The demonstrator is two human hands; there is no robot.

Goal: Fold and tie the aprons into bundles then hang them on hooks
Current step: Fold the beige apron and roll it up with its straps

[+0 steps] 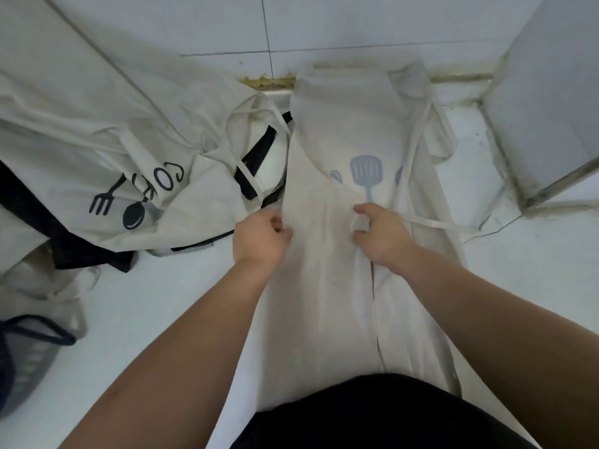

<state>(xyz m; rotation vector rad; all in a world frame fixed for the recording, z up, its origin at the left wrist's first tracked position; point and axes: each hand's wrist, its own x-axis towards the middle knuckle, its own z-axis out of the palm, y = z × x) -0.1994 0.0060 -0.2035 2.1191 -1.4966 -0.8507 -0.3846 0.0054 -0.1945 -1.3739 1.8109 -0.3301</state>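
- Underneath everything lies a smooth white worktop (181,303), with a white tiled wall (324,24) rising at its far side.
- Along the middle stretches the long cream fabric apron with a pale blue spatula print (324,303). It lies flat on the worktop, running from the person's body to the foot of the wall, with both long sides folded inward over its centre.
- Left of that apron sits a crumpled heap of cream aprons with black trim and a black fork-and-spoon print (97,140), its loose straps touching the long apron's left edge.
- Right of the long apron, near its far end, stands a white boxy unit with a grimy metal-edged corner (551,108).
- Well left of the apron's near end, a grey plastic basket with a dark handle (26,361) shows at the frame edge.
- On the apron's left folded edge, the left hand (259,236) pinches the cloth between thumb and curled fingers.
- Just below the spatula print, the right hand (382,234) has its thumb and fingers curled round a loop of the thin cream tie strap (437,222), which trails off to the right across the apron's edge.
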